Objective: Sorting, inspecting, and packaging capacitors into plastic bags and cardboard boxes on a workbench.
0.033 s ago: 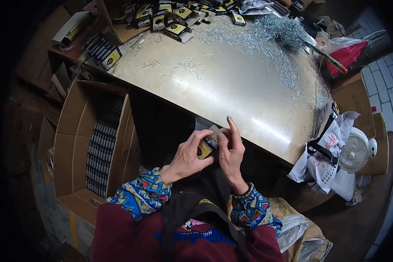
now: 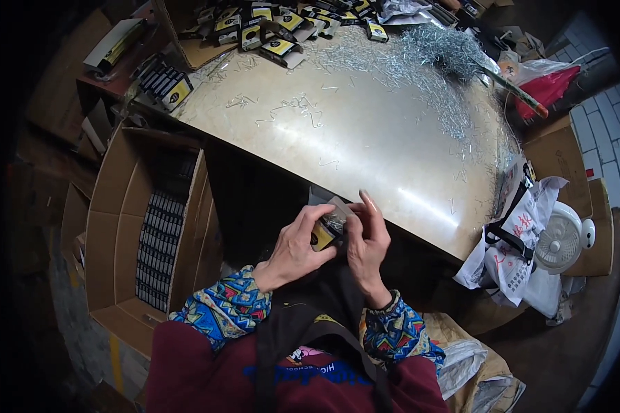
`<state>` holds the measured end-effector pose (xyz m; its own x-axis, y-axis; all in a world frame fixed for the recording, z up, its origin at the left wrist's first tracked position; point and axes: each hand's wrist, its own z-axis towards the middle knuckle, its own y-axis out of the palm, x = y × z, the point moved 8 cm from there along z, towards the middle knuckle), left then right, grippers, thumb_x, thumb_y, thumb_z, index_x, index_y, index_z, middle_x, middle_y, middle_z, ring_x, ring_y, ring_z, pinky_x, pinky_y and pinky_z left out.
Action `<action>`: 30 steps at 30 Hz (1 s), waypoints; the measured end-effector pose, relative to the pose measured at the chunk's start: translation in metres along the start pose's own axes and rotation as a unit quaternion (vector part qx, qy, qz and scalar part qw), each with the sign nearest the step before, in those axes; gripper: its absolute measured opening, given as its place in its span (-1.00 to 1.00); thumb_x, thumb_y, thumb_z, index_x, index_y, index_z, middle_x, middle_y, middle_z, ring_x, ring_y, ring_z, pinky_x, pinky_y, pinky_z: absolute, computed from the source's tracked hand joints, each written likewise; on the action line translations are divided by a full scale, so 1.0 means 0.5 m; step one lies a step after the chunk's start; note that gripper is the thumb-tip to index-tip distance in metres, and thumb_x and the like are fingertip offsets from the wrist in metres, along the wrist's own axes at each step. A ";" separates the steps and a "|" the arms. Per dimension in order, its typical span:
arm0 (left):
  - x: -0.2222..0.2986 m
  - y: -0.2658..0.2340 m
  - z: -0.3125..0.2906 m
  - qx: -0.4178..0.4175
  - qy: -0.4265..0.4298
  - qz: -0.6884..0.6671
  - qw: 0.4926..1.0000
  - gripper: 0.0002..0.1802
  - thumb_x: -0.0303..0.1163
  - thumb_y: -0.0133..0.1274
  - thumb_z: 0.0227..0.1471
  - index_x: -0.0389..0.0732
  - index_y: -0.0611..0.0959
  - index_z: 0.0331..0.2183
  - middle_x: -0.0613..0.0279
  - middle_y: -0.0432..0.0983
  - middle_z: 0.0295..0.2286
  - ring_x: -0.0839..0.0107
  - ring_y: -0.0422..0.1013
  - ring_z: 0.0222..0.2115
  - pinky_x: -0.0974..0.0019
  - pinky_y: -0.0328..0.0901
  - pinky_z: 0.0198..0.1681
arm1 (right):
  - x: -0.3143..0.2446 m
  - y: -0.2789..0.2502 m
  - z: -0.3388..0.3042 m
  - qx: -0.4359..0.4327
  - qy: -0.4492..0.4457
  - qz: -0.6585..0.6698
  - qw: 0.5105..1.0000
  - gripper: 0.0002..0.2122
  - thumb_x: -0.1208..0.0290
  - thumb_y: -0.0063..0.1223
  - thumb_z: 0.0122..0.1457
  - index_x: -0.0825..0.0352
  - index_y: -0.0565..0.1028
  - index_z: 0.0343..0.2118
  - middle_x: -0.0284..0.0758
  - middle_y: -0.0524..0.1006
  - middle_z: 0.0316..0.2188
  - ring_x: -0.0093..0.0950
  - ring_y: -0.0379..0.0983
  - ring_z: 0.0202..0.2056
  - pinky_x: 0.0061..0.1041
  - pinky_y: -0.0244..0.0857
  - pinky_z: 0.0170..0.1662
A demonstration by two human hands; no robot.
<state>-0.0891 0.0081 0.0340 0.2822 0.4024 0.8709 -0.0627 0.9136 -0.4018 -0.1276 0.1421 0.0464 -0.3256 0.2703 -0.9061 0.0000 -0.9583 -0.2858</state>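
Little black-and-yellow carton (image 2: 322, 238)'s gripped by the left hand (image 2: 295, 244) and right hand (image 2: 368, 251), could get dropped if either slips.

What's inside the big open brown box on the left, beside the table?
The cardboard box holds small dark-and-grey packs lined up in neat rows. Its far end is too shadowy to make out clearly. Anything underneath the packs is covered.

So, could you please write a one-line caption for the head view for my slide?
Both hands around a yellow-and-black box, beside a table strewn with bent wires.
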 end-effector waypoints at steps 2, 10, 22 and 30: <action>0.006 -0.012 0.006 0.029 0.015 0.038 0.999 -0.20 -0.46 0.32 -0.31 -0.18 0.31 0.02 0.02 0.40 -0.16 0.08 0.46 -0.24 0.22 0.40 -0.24 | -0.036 -0.023 -0.014 0.031 -0.147 -0.044 0.988 -0.75 0.61 0.15 0.09 0.44 0.53 -0.14 -0.14 0.54 -0.23 -0.33 0.55 -0.35 -0.49 0.42 -0.27; 0.022 -0.023 0.010 0.091 0.003 0.136 0.987 -0.38 -0.49 0.22 -0.23 -0.26 0.36 -0.07 -0.02 0.39 -0.23 -0.01 0.42 -0.27 0.11 0.39 -0.31 | 0.009 0.021 -0.036 -0.063 0.057 0.123 0.989 -0.75 0.61 0.12 0.14 0.45 0.55 -0.10 -0.16 0.59 -0.13 -0.60 0.52 -0.19 -0.60 0.43 -0.17; 0.012 -0.015 0.003 0.058 -0.009 0.164 0.985 -0.37 -0.54 0.20 -0.25 -0.35 0.31 -0.09 -0.08 0.33 -0.32 -0.07 0.37 -0.28 0.09 0.34 -0.29 | 0.016 0.028 -0.042 -0.022 0.193 0.146 0.970 -0.80 0.60 0.16 0.12 0.48 0.58 -0.17 -0.31 0.62 -0.28 -0.68 0.49 -0.30 -0.72 0.37 -0.19; -0.013 -0.016 0.014 0.049 -0.045 0.148 0.987 -0.51 -0.55 0.13 -0.18 -0.33 0.33 -0.16 -0.08 0.36 -0.32 -0.08 0.38 -0.28 0.03 0.35 -0.33 | -0.064 0.044 -0.038 -0.009 -0.095 -0.084 0.992 -0.80 0.67 0.15 0.08 0.52 0.55 -0.19 -0.12 0.61 -0.27 -0.52 0.54 -0.27 -0.60 0.41 -0.21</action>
<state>-0.0973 -0.0012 0.0335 0.1526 0.6513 0.7433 -0.2237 0.7554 -0.6159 -0.0994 0.1142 0.0631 -0.4948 0.4015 -0.7707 -0.0526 -0.8991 -0.4346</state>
